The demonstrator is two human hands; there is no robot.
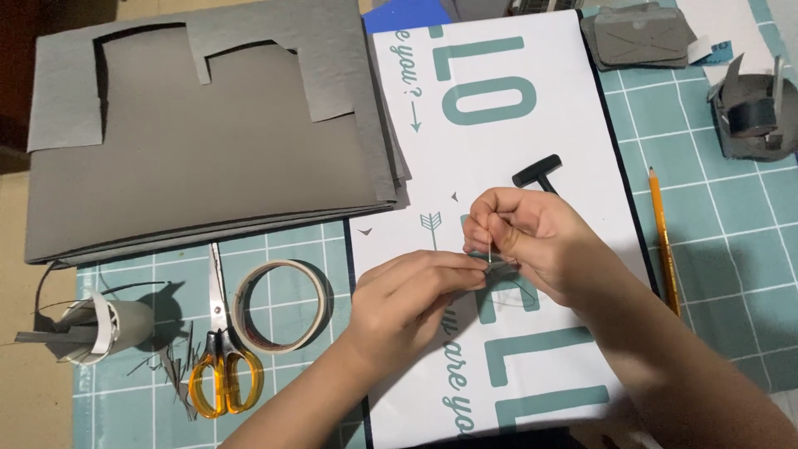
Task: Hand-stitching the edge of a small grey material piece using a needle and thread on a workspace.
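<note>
Head cam, going L to R: far left on the bench there's a gray paper roll thing [100,328], then orange-handled scissors [223,366] w/ scraps beside them, a tape ring [281,306], and a stack of gray card sheets [208,141] above. Middle: left hand [407,303] is pinched shut on a small gray piece [499,270], right hand [528,237] closed on the same piece, both over the white printed sheet [515,150]. Small black hammer [538,172] just behind the hands. Pencil [663,241] lies on the green cutting mat [731,233] further R.
</note>
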